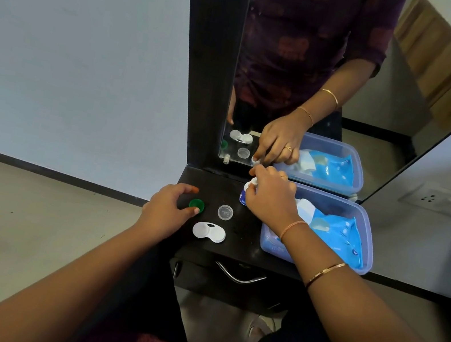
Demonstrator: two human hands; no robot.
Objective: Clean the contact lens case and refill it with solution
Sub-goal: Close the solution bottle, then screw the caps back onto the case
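The left hand (169,206) lay at the left edge of the dark counter (241,228), its fingers half curled around a green cap (196,204). The thumb tip touched the cap's near edge, while the forefinger arched over the far side with a gap showing, so whether the hand truly pinched the cap could not be told. The cap sat flat on the counter.

The lens case (209,232), white with two round wells, lay uncapped near the front of the counter. It was at about 5 o'clock from the green cap and apart from both hands. A clear cap (225,212) rested at 1 o'clock from the case, just right of the green one.

Farther on at 1 o'clock stood a small white bottle (243,196) with a blue label, upright or nearly so. The right hand (269,199) was curled around it, fingertips pinching its white top. Two bangles circled that forearm.

At 3 o'clock from the case sat a clear plastic box (371,226) holding a blue packet (340,233), and the right wrist crossed over its near corner. A mirror (297,63) stood at 12 o'clock behind everything. A metal drawer handle (238,277) showed below the counter's front edge.
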